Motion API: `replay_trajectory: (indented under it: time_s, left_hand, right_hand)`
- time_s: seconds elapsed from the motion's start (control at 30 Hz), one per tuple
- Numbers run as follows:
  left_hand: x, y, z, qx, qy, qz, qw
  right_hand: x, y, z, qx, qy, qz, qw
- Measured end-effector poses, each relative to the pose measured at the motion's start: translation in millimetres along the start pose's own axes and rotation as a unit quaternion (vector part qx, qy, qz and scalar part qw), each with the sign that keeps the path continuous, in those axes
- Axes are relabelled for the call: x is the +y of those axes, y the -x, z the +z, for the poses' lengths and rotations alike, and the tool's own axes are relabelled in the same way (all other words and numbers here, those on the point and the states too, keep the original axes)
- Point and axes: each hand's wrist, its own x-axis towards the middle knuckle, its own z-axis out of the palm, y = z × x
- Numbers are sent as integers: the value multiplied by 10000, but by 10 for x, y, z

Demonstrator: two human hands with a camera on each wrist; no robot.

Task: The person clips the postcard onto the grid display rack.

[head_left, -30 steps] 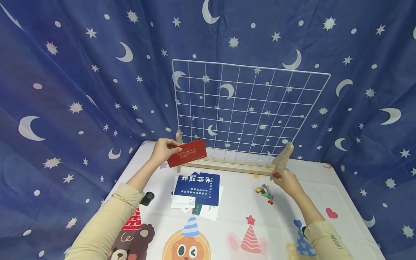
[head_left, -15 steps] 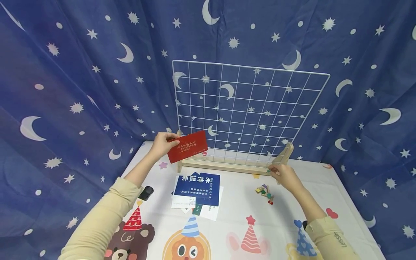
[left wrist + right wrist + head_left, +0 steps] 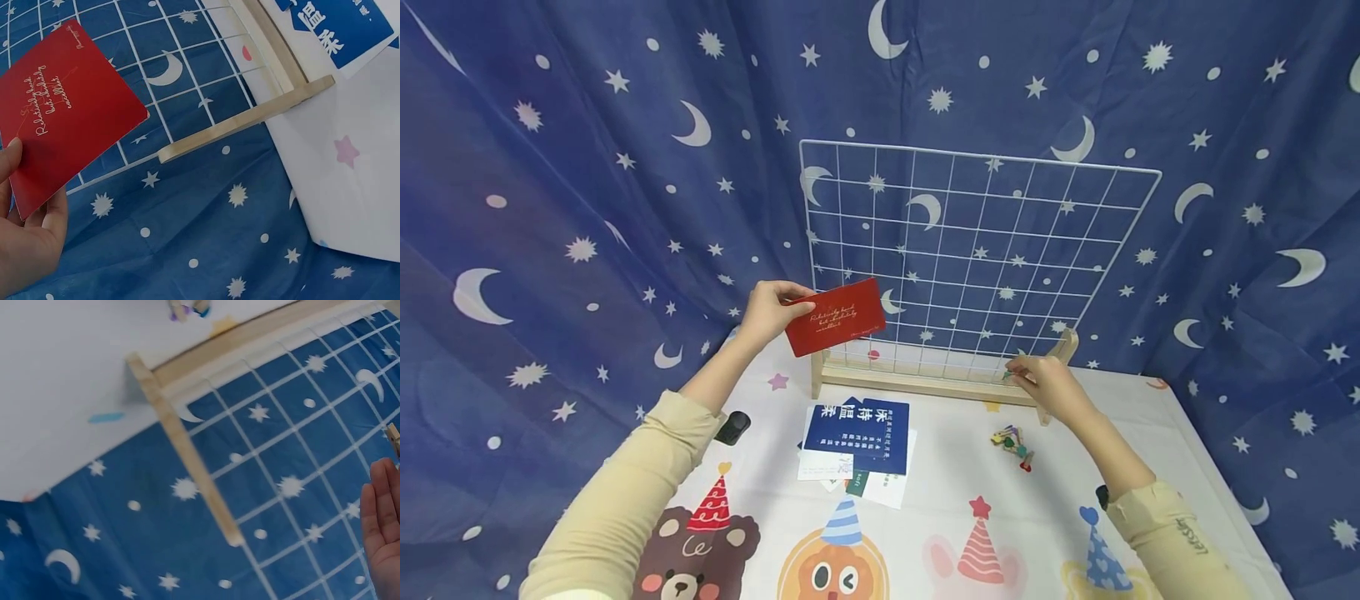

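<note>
Above the desk, toward its far left corner, the left hand pinches a red card by one end, probably keeping its lettering uncovered; by the wire grid, the right hand's fingers pinch a small clip.

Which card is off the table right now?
The red card with pale script: the left grip holds it up, while the other cards lie overlapping on the table.
</note>
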Motion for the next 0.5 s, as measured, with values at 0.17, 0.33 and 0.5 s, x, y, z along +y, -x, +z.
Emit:
replay_trajectory:
  time_s: [0.17,0.33,0.5]
  left_hand:
    - [101,-36,-57,20,104,-22,9999]
    - [209,-81,-100,18,66,77,9999]
    - [300,-111,-153,32,50,289,9996]
  right_hand:
    - [-178,-104,-139,88,144,-311,9994]
    - [-333,-236,-298,49,218,-549,9982]
    - [-458,-419,-500,53,-20,-669,9977]
